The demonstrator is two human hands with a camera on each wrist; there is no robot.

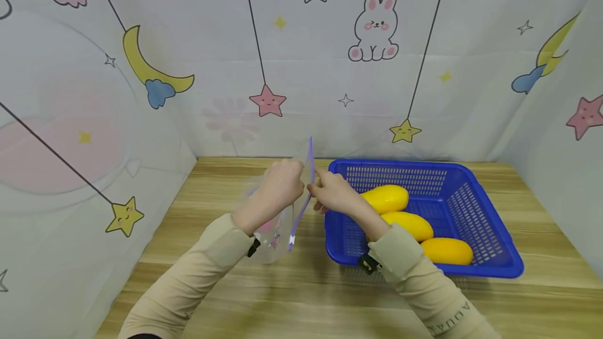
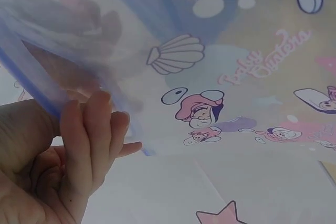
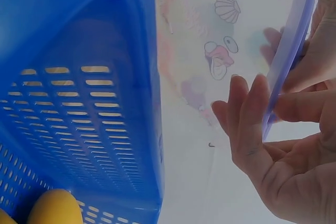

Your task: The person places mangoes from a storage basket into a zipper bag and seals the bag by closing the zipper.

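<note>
A see-through zip bag (image 1: 275, 239) with a purple zip edge stands upright over the table, its mouth towards the right. Shells and cartoon oysters are printed on the bag (image 2: 184, 59). A white slider (image 1: 292, 240) sits near the zip's lower end. My left hand (image 1: 282, 184) grips the bag by its mouth, fingers curled at the zip edge in the left wrist view. On the other side, my right hand (image 1: 336, 190) pinches the purple edge (image 3: 286, 61), its fingers astride it in the right wrist view.
Right of the bag stands a blue plastic basket (image 1: 511, 255) with slotted walls, partly under my right forearm. It holds smooth yellow oblong things (image 1: 447, 251) that look like fruit. A cloth printed with stars and rabbits (image 1: 330, 41) hangs behind the wooden table (image 1: 254, 307).
</note>
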